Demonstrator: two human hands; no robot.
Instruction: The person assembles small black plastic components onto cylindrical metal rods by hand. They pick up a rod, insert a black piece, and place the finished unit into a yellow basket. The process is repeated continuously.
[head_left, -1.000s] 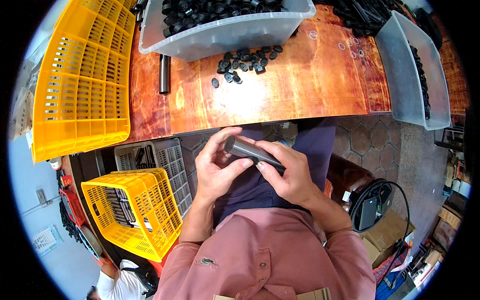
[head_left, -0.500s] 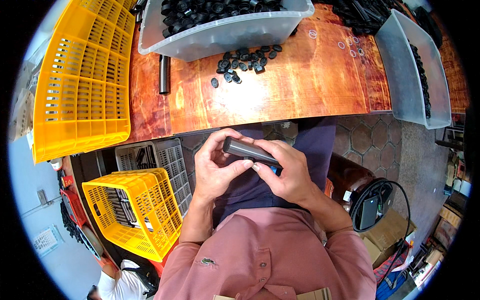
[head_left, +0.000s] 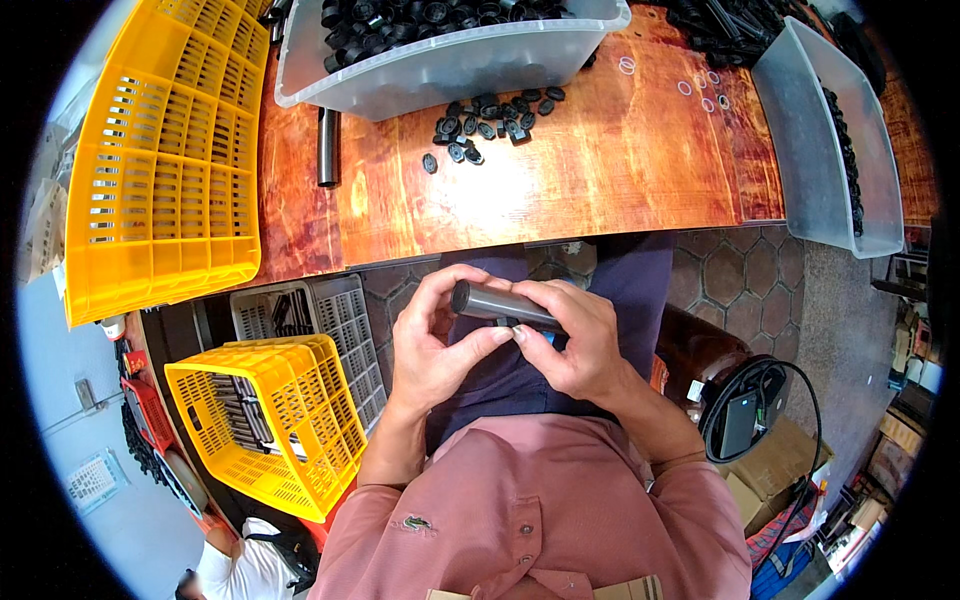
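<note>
My left hand [head_left: 437, 335] and my right hand [head_left: 577, 335] hold a dark grey metal tube [head_left: 500, 304] between them, over my lap and just off the table's near edge. The tube lies almost level, its round left end showing. My left fingers curl behind that end, while my right fingers cover the other end. Both thumbs meet below the tube at a small black piece [head_left: 507, 322], mostly hidden by them. A bit of blue shows under my right hand, too little to name.
On the wooden table [head_left: 600, 190] lie small black oval caps [head_left: 486, 130], clear rings [head_left: 708, 104] and another tube [head_left: 328, 148]. Clear bins [head_left: 450, 75] of black parts stand behind and right. A yellow crate [head_left: 165, 170] is at left; another [head_left: 320, 430] holds tubes below.
Both hands and the tube have shifted very slightly, the tube's left end a little to the right and down. More of the small black piece shows at the thumbs.
</note>
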